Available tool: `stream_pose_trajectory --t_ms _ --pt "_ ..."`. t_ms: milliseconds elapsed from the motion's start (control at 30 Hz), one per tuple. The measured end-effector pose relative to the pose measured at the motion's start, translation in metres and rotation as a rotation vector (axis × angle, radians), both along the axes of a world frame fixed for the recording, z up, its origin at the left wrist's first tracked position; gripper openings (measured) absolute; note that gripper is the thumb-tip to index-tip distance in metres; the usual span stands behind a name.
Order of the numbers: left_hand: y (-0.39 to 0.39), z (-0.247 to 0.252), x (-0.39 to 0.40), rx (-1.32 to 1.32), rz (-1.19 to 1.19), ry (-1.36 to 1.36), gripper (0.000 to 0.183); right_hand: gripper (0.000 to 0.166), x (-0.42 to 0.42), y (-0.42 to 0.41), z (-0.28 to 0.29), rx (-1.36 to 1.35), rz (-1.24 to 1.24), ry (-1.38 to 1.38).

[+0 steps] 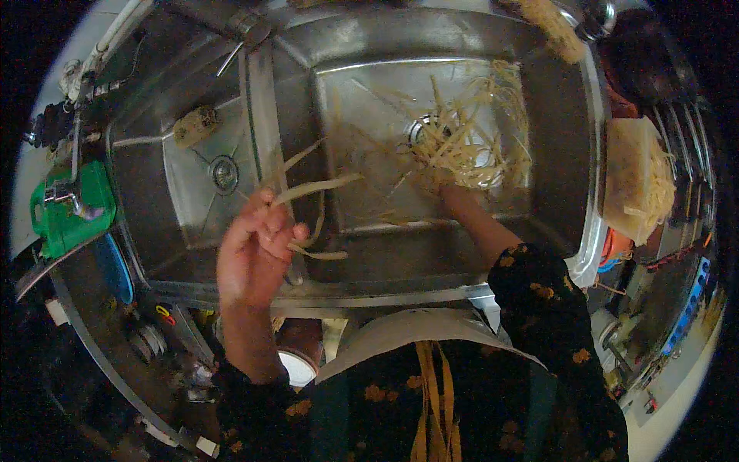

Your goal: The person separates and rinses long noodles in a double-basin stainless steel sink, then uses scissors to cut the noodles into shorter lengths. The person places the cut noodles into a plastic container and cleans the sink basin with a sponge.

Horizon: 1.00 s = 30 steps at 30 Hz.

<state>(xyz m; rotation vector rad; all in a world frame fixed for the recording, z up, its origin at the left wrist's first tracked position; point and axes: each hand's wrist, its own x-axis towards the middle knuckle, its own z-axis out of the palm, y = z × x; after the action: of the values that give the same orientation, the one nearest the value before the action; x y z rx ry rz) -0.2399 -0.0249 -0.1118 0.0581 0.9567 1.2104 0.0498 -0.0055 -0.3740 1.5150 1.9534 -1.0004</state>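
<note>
My left hand is raised over the divider of a double stainless steel sink, palm up. Between its fingers it grips several pale yellow flat strips, whose free ends stick out over the right basin. They look like cut food, but their exact kind is unclear. Down in that basin, my right hand reaches into a loose heap of the same strips, which seem to lie in shallow water around the drain. Strips and blur hide its fingers, so whether it holds any cannot be told.
In the left basin, a worn sponge lies behind the drain strainer. A translucent container heaped with pale strips stands right of the sink. On the left are a green plastic container and a metal faucet.
</note>
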Motion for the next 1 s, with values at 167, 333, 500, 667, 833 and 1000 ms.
stream_pose_trajectory --t_ms 167,333,500,667,833,1000 --pt "-0.027 -0.015 0.000 -0.120 -0.086 -0.133 0.045 0.028 -0.019 0.003 0.020 -0.048 0.009 -0.266" --pt "-0.054 -0.050 0.019 -0.234 -0.186 -0.152 0.035 0.018 -0.023 0.004 0.041 -0.127 -0.155 0.520" --pt "-0.052 -0.060 0.049 -0.372 -0.271 0.237 0.032 0.016 -0.081 -0.013 0.176 -0.252 -0.246 1.020" --pt "-0.034 -0.035 0.049 -0.124 -0.300 0.145 0.030 0.017 -0.095 -0.027 0.195 -0.188 -0.082 0.974" --pt "-0.014 0.016 0.014 0.195 -0.089 0.418 0.025 0.022 -0.070 -0.009 0.135 -0.174 -0.161 0.788" --pt "-0.003 0.080 0.007 0.430 0.145 0.388 0.024 0.025 0.003 0.034 0.044 0.149 -0.407 0.240"
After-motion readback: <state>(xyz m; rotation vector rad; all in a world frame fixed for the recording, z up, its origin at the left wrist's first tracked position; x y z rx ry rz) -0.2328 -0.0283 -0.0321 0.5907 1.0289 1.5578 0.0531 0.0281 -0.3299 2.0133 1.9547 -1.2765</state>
